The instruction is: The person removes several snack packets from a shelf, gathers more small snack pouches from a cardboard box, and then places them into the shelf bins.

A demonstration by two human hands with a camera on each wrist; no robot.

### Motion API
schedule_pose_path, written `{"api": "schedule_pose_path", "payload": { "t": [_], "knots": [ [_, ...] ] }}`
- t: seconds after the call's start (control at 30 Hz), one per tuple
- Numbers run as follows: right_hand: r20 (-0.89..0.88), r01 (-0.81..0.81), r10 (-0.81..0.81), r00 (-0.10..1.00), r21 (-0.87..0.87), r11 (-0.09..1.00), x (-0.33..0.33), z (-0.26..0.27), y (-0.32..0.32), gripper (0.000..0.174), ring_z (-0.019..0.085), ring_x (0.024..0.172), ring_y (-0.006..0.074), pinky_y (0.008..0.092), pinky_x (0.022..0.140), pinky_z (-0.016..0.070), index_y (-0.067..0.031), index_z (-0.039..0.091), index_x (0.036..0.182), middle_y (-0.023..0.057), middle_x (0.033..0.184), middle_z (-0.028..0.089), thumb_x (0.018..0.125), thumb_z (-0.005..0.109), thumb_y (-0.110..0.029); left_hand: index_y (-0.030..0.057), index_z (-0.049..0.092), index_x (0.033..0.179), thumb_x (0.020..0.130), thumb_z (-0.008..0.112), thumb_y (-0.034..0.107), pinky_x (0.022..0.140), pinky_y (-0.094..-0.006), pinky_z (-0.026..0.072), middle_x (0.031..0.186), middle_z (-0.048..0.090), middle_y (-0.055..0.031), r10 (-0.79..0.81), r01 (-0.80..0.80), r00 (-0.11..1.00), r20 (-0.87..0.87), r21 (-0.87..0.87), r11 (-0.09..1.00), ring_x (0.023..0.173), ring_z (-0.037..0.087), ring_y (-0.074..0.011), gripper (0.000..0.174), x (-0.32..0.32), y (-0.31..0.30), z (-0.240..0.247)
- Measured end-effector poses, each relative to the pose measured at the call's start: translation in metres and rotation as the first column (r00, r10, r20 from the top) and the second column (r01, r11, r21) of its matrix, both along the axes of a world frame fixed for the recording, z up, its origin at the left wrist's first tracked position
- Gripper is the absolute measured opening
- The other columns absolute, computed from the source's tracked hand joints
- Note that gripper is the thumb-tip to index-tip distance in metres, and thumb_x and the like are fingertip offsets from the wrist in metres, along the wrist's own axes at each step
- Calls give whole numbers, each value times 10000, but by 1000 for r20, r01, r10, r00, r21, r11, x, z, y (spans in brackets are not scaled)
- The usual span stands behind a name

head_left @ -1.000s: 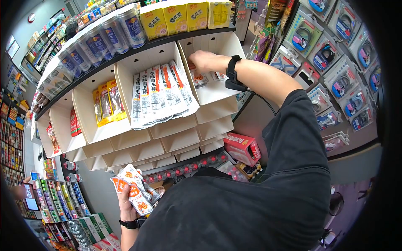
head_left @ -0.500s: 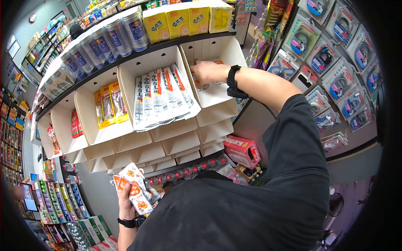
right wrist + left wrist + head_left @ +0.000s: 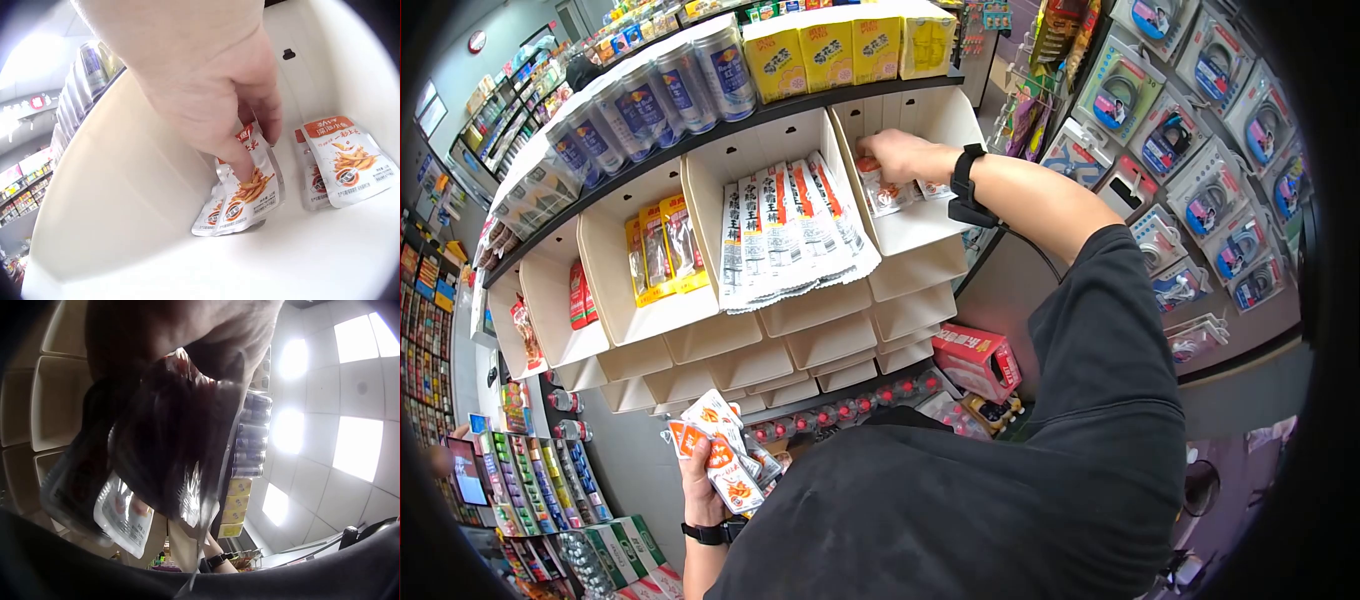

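Observation:
In the far-right bin [image 3: 920, 225] of the top row, my right hand [image 3: 897, 157] is at a small stack of white-and-orange snack packets [image 3: 888, 196]. The right wrist view has the thumb on the front of the top packet [image 3: 249, 197] and the fingers behind its upper edge, pinching it against the bin's left wall. Beside it lies a second pair of matching packets [image 3: 350, 165]. Low in front of my body, my left hand [image 3: 698, 482] grips a fanned bunch of the same packets [image 3: 727, 458]; in the left wrist view the bunch [image 3: 128, 515] hangs dark and backlit.
Neighbouring bins hold long white snack packs [image 3: 785, 235] and yellow packs [image 3: 662, 250]. Cans [image 3: 722, 75] and yellow drink cartons [image 3: 825, 50] line the shelf above. Hanging packaged cables [image 3: 1215, 140] are near my right arm. A red box [image 3: 975, 360] stands below.
My right hand has shifted slightly within the right bin, and more of the packets beneath it now shows. My left hand holds its bunch almost unmoved.

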State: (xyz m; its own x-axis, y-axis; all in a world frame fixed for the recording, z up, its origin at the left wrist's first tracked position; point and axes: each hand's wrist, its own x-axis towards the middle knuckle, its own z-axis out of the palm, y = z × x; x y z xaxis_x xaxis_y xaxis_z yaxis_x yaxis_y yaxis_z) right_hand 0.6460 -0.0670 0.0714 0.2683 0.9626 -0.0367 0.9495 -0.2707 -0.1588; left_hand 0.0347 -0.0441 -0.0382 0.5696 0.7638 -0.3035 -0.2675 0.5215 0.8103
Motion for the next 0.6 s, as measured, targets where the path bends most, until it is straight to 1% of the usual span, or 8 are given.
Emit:
{"api": "schedule_pose_path", "payload": {
  "t": [0.1, 0.23, 0.3, 0.37, 0.43, 0.5, 0.53, 0.6],
  "knots": [
    [37, 51, -50, 998, -22, 998, 0, 5, -6, 598, 679, 1132, 425, 474, 931, 566, -31, 664, 1253, 214, 1138, 739, 696, 882, -61, 6, 446, 1503, 946, 772, 243, 929, -428, 641, 1351, 665, -212, -14, 14, 1000, -10, 5, 1000, 1098, 731, -284, 688, -1, 1, 1],
    [98, 105, -100, 990, -43, 994, 11, -7, -10, 577, 681, 1127, 428, 487, 930, 565, -33, 672, 1240, 220, 1135, 736, 716, 903, -101, 6, 445, 1505, 948, 768, 244, 929, -420, 641, 1362, 659, -212, -23, 23, 1000, -1, -1, 1000, 1102, 729, -277, 686, -3, 3, -3],
    [132, 50, -55, 990, 41, 998, 12, -9, -10, 390, 697, 1093, 432, 498, 914, 580, -15, 713, 1101, 246, 1100, 738, 754, 865, -110, 7, 442, 1509, 948, 768, 245, 931, -419, 641, 1373, 654, -214, -22, 22, 1000, -4, -8, 1000, 1104, 728, -277, 691, -2, 3, -2],
    [140, 45, -53, 989, 55, 997, 10, -8, -9, 367, 699, 1086, 432, 495, 912, 581, -14, 722, 1089, 242, 1100, 739, 758, 856, -99, 4, 463, 1471, 923, 804, 200, 963, -456, 630, 1336, 670, -196, -13, 14, 999, 38, -33, 999, 1134, 725, -295, 674, 0, 1, 3],
    [150, 40, -50, 987, 68, 997, 9, -8, -9, 344, 701, 1080, 432, 492, 909, 582, -12, 730, 1076, 239, 1101, 741, 762, 846, -88, 5, 463, 1471, 923, 803, 200, 964, -455, 630, 1336, 670, -197, -15, 17, 999, 40, -32, 999, 1137, 724, -295, 673, 1, 1, 4],
    [96, 21, -19, 995, -26, 999, 7, -9, -9, 307, 703, 1074, 431, 492, 909, 581, -22, 739, 1095, 227, 1105, 744, 791, 774, -35, 5, 463, 1471, 924, 803, 199, 965, -454, 629, 1336, 670, -197, -16, 18, 999, 41, -31, 999, 1140, 723, -295, 673, 0, 1, 4],
    [95, 21, -18, 995, -25, 999, 8, -10, -9, 307, 703, 1074, 431, 492, 909, 581, -22, 739, 1095, 227, 1105, 744, 791, 774, -35, 5, 465, 1470, 925, 802, 199, 965, -453, 629, 1333, 672, -198, -19, 21, 999, 46, -37, 999, 1141, 723, -294, 670, -1, 1, 2],
    [89, -35, 37, 995, -23, 999, 14, -16, -11, 339, 700, 1084, 428, 493, 913, 578, -42, 740, 1131, 220, 1119, 745, 795, 737, -7, 6, 466, 1469, 925, 800, 199, 965, -452, 630, 1330, 674, -198, -23, 25, 998, 50, -44, 999, 1142, 723, -292, 667, -1, 0, 1]
  ]
}}
